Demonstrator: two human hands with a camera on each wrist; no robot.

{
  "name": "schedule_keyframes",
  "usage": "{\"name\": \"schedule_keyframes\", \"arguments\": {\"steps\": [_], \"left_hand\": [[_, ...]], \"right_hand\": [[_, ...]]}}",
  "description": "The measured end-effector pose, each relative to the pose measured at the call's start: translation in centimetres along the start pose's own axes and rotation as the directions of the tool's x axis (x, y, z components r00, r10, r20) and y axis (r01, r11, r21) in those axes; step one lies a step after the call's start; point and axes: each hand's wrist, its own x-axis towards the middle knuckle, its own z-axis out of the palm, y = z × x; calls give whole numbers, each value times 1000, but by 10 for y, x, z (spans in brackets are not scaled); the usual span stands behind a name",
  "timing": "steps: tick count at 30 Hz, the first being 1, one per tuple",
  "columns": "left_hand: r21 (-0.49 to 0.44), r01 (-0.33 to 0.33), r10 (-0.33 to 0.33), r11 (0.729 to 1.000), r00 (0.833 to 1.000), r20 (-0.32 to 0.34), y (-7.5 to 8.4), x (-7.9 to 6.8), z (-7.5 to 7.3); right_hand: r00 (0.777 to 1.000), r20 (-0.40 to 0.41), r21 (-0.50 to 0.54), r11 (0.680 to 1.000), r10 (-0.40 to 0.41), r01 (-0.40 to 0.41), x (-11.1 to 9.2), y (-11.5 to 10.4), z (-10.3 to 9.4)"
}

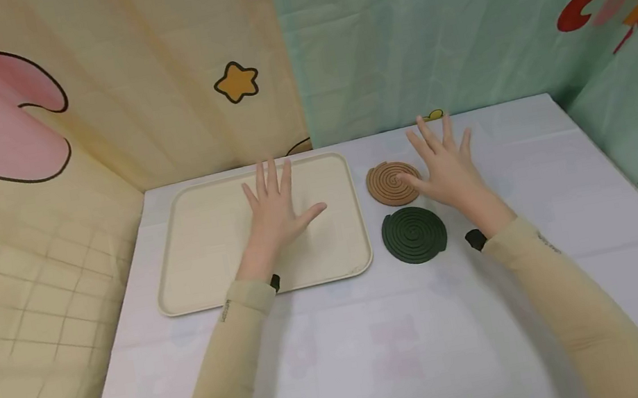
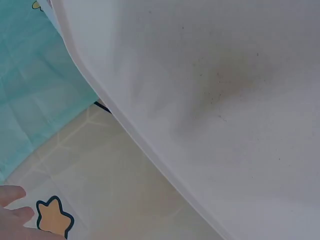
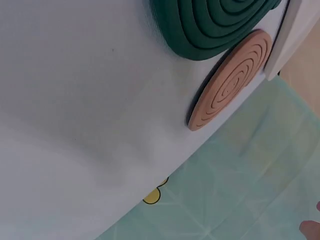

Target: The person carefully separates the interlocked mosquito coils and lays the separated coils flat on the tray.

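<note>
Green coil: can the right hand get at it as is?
Likely yes: the right hand is empty, spread and close by, and nothing covers the green coil.

From here I count two hands (image 1: 274, 215) (image 1: 448, 167) mid-frame, two beige sleeves (image 1: 219, 388) (image 1: 582, 317) below, one rectangular tray (image 1: 213, 245) left of centre, two spiral coasters (image 1: 390, 188) (image 1: 414, 234) right of centre, one star print (image 1: 237, 82) upper centre.

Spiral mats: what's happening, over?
Left hand spread above tray, empty. Right hand spread, empty, thumb partly hiding brown mat in head view. Brown mat, green mat flat on table.
</note>
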Motion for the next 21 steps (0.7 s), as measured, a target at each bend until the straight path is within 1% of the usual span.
{"name": "schedule_keyframes", "arguments": {"steps": [6, 10, 16, 19, 21], "left_hand": [[-2, -62, 62, 998, 998, 9, 6, -10, 9], [-3, -96, 96, 995, 995, 29, 8, -19, 16], [1, -153, 152, 988, 987, 42, 11, -32, 27], [16, -185, 184, 983, 981, 65, 12, -36, 31], [23, -206, 203, 978, 975, 86, 14, -38, 34]], "right_hand": [[998, 15, 12, 998, -56, 56, -11, -7, 9], [995, 24, 27, 995, -101, 101, -21, -10, 14], [985, 34, 52, 984, -172, 170, -38, -8, 22], [978, 76, 52, 980, -196, 193, -44, -6, 28], [972, 129, 57, 980, -197, 191, -47, -6, 31]]}}
